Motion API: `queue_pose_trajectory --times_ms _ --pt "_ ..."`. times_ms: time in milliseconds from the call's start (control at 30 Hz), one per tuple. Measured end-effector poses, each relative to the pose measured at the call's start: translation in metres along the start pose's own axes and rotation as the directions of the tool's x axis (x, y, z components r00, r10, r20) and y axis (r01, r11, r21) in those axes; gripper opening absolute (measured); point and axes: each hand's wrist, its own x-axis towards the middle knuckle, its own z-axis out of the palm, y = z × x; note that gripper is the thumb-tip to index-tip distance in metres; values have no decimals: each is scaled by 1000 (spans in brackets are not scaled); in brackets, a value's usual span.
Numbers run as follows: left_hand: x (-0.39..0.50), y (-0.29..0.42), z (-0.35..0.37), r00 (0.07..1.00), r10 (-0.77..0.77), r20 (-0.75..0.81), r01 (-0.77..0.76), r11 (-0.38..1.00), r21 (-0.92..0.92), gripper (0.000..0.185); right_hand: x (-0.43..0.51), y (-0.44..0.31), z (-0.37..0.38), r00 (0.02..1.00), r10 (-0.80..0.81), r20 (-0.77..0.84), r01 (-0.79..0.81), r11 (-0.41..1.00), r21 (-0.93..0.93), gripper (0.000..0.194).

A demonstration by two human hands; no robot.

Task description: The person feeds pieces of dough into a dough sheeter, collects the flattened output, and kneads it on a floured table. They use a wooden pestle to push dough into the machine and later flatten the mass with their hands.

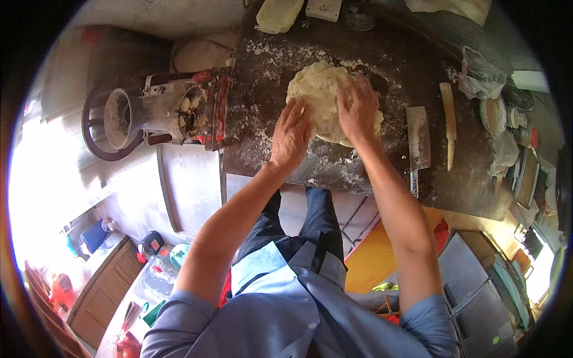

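A large, uneven mass of pale dough (320, 85) lies on a dark, flour-dusted work table (255, 156). My left hand (292, 134) presses against the dough's near left edge, its fingers pointing away from me. Over the right side of the dough rests my right hand (358, 107), fingers spread and slightly blurred. To the right of the dough lies a cleaver (418, 138) with a broad, floury blade, its handle towards me. Farther right is a long, narrow wooden stick (449, 125). Neither hand touches the cleaver or the stick.
A metal machine with a funnel (120, 118) and handwheel (89, 129) adjoins the table's left edge. Along the far edge stand a pale plastic container (278, 15) and a white box (324, 8). Plastic bags (482, 74) and a bowl (493, 117) crowd the right edge.
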Motion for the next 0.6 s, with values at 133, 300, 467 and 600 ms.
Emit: queue_pose_trajectory --times_ms 133,300,467,600 --pt "-4 10 1 1000 -22 -8 23 996 81 39 -26 -7 14 997 25 -75 -12 986 165 45" --pt "9 11 -5 999 25 41 -31 988 152 29 -25 0 24 996 6 -86 8 987 163 45" --pt "11 14 -15 999 2 51 -9 991 134 29 -24 -2 21 997 -6 -81 14 995 99 46" --pt "17 11 -21 988 -61 139 45 992 114 25 -24 -1 21 999 29 -25 -26 994 104 47"
